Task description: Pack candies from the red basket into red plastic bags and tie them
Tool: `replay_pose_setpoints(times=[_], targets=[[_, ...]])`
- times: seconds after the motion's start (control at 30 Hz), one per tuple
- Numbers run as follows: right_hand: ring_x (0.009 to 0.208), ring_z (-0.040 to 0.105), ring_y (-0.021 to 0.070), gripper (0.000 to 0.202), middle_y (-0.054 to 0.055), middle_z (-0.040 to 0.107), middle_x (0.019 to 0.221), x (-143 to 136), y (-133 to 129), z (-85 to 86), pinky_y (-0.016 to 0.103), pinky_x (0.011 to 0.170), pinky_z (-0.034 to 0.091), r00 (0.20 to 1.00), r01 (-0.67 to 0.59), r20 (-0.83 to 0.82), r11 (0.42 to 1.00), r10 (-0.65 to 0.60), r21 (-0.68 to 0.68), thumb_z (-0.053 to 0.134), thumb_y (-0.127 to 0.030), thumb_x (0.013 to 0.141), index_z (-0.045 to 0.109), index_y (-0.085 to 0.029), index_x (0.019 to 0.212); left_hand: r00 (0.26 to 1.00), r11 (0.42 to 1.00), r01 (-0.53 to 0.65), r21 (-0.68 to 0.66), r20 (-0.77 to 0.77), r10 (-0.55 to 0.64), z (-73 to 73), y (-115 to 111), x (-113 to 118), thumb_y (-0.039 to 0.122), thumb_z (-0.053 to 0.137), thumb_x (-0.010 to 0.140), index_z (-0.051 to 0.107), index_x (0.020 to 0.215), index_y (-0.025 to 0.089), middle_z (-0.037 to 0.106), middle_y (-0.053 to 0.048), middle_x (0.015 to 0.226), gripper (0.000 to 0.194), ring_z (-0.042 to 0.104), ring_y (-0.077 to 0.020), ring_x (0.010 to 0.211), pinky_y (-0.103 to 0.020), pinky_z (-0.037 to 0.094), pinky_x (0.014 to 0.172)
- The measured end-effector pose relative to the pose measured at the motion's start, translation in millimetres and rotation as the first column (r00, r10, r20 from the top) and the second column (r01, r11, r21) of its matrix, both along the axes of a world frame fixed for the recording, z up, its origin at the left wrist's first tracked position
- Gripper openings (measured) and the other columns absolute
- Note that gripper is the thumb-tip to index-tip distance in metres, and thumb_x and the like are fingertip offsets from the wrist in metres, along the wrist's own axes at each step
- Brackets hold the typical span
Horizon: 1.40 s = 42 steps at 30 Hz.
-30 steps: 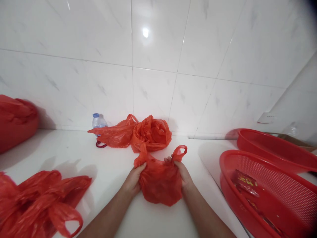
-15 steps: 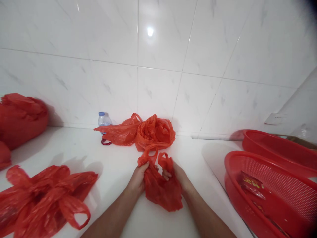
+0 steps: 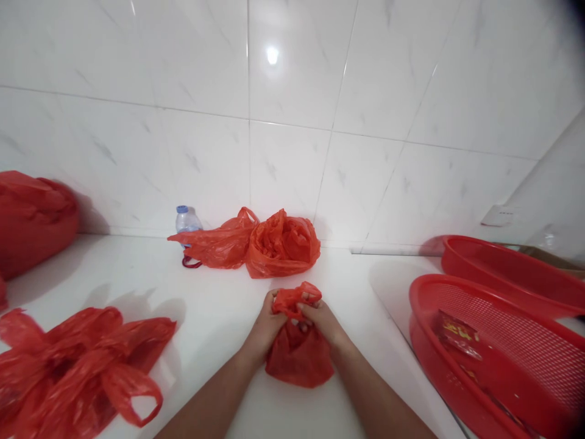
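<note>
A small red plastic bag hangs between my hands near the middle of the white counter. My left hand pinches the bag's gathered top on its left side. On the right side, my right hand is closed on the handles, its fingers partly hidden by the folded plastic. The two hands are close together, with the handles bunched between them. Beyond them lies a bundle of red plastic bags, with loose plastic stretching left from it.
A clear bottle with a blue cap stands by the tiled wall. Filled red bags lie at the left front; a big red sack sits behind them. At right are red baskets, the nearer holding a red packet.
Both hands have drawn together at the bag's top. The two handles, upright and apart before, are now bunched between my fingers. The view has shifted slightly.
</note>
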State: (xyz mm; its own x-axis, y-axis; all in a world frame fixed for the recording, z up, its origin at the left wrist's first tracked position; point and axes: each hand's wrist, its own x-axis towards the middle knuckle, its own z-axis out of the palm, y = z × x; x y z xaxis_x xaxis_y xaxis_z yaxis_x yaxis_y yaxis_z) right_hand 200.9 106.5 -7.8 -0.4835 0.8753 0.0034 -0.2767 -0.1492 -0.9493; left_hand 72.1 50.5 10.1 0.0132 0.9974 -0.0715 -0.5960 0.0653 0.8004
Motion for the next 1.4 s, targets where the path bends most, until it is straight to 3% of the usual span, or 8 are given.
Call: replay_pose_setpoints(times=[0.17, 0.3, 0.43, 0.8, 0.93, 1.07, 1.23, 1.4], targets=[[0.037, 0.04, 0.0084, 0.024, -0.007, 0.047, 0.044, -1.7, 2.9, 1.1, 0.021, 0.041, 0.031, 0.998, 0.062, 0.0, 0.997, -0.062, -0.046, 0.07, -0.036, 0.069, 0.053, -0.019, 0.075, 0.817, 0.92, -0.214, 0.327, -0.456, 0.352, -8.1, -0.2, -3.8, 0.02, 0.072, 0.068, 0.036, 0.135, 0.028, 0.042, -0.009, 0.138, 0.077, 0.043, -0.0272, 0.125, -0.04, 0.035, 0.104], [0.037, 0.04, 0.0079, 0.025, -0.008, 0.046, 0.044, -1.4, 1.9, 2.2, 0.021, 0.042, 0.032, 0.998, 0.067, -0.003, 0.995, -0.067, -0.075, 0.071, -0.033, 0.069, 0.051, -0.019, 0.074, 0.645, 0.851, -0.16, 0.501, -0.6, 0.474, -1.3, -4.8, -3.9, 0.028, 0.066, 0.076, 0.06, 0.116, 0.028, 0.044, -0.005, 0.136, 0.041, 0.037, -0.0266, 0.128, -0.037, 0.027, 0.109], [0.037, 0.038, 0.0076, 0.028, -0.01, 0.04, 0.041, 1.7, -0.7, 3.6, 0.02, 0.042, 0.03, 0.995, 0.014, -0.096, 0.994, -0.024, -0.112, 0.073, -0.033, 0.067, 0.052, -0.02, 0.078, 0.656, 0.88, -0.158, 0.447, -0.619, 0.432, 1.3, -4.4, -5.7, 0.036, 0.051, 0.086, 0.068, 0.084, 0.022, 0.053, -0.007, 0.117, 0.022, 0.051, -0.0246, 0.111, -0.035, 0.037, 0.1], [0.051, 0.05, 0.0122, 0.048, -0.003, 0.049, 0.05, 8.9, 0.7, 4.4, 0.023, 0.054, 0.039, 0.968, -0.089, -0.252, 0.945, 0.008, -0.313, 0.054, -0.062, 0.079, 0.065, -0.016, 0.086, 0.622, 0.891, -0.315, 0.327, -0.638, 0.454, -18.9, 11.5, -14.7, 0.043, 0.056, 0.081, 0.066, 0.079, 0.019, 0.054, -0.007, 0.116, 0.026, 0.053, -0.0226, 0.109, -0.036, 0.037, 0.1], [0.051, 0.049, 0.0097, 0.026, -0.002, 0.055, 0.052, 9.7, -0.8, 4.7, 0.021, 0.055, 0.038, 0.99, -0.076, -0.126, 0.987, 0.058, -0.143, 0.072, -0.038, 0.07, 0.061, -0.015, 0.068, 0.73, 0.915, -0.325, 0.24, -0.551, 0.404, -23.5, 14.7, -16.4, 0.04, 0.062, 0.076, 0.066, 0.093, 0.019, 0.061, -0.008, 0.113, 0.027, 0.058, -0.022, 0.101, -0.035, 0.042, 0.093], [0.058, 0.056, 0.0116, 0.031, -0.001, 0.065, 0.071, 9.5, -1.6, 6.1, 0.023, 0.059, 0.042, 0.996, -0.077, -0.037, 0.997, 0.076, -0.033, 0.072, -0.021, 0.064, 0.059, -0.02, 0.092, 0.796, 0.928, -0.314, 0.199, -0.478, 0.371, -23.7, 13.9, -15.7, 0.04, 0.063, 0.075, 0.064, 0.098, 0.017, 0.067, -0.008, 0.099, 0.032, 0.062, -0.0206, 0.087, -0.034, 0.047, 0.082], [0.06, 0.057, 0.0142, 0.044, -0.002, 0.064, 0.077, 7.3, 0.3, 3.1, 0.024, 0.055, 0.043, 0.966, 0.08, 0.227, 0.979, -0.123, 0.189, 0.063, -0.017, 0.065, 0.051, -0.023, 0.106, 0.731, 0.901, -0.336, 0.275, -0.528, 0.434, -18.8, 10.1, -14.0, 0.039, 0.06, 0.078, 0.062, 0.085, 0.017, 0.064, -0.007, 0.101, 0.023, 0.061, -0.0199, 0.089, -0.034, 0.047, 0.081], [0.068, 0.058, 0.0158, 0.015, -0.001, 0.066, 0.076, 4.3, -2.7, 5.4, 0.025, 0.06, 0.044, 0.826, 0.181, 0.404, 0.863, -0.393, 0.471, 0.054, -0.021, 0.072, 0.062, -0.022, 0.084, 0.628, 0.86, -0.278, 0.428, -0.596, 0.5, -11.5, 4.2, -9.9, 0.033, 0.059, 0.081, 0.06, 0.076, 0.019, 0.057, -0.007, 0.111, 0.015, 0.055, -0.0209, 0.102, -0.037, 0.042, 0.092]])
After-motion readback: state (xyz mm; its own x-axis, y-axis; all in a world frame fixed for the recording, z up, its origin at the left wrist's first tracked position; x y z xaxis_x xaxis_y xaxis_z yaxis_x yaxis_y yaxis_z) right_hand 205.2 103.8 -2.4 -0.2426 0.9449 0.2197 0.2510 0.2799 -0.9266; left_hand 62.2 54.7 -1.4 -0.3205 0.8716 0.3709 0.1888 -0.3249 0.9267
